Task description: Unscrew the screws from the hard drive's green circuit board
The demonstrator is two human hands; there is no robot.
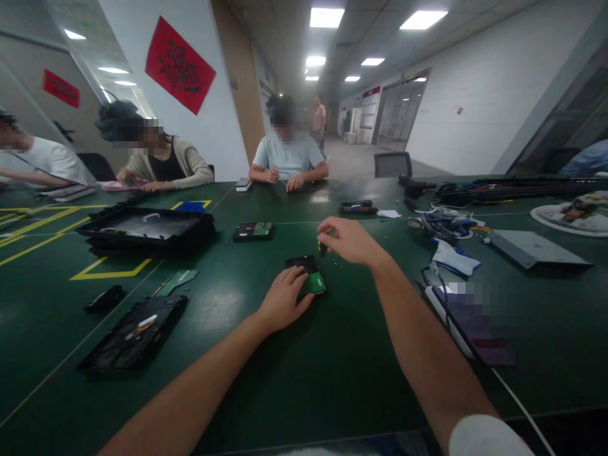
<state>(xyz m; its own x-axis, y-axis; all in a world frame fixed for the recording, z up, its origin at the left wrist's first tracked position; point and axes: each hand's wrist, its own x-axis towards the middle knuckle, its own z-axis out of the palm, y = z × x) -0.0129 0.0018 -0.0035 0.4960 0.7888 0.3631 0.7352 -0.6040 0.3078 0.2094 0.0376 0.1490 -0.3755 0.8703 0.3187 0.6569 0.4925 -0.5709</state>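
A hard drive (315, 282) with a green circuit board lies on the green table in front of me. My left hand (285, 294) rests over its left side, fingers across the top and thumb along the near edge, holding it against the table. Just above and right of the drive, my right hand (349, 240) pinches a small screwdriver (322, 247) with a black and yellow handle, pointing down. Its tip is too small to make out. Several tiny bits, perhaps screws, are scattered on the table right of the drive.
Another hard drive (253, 231) lies farther back. On the left are a black casing (135, 332) and a large black tray (152, 225). To the right are tangled cables (446, 221), a grey metal box (539, 249) and a glove (456, 258). Co-workers sit across the table.
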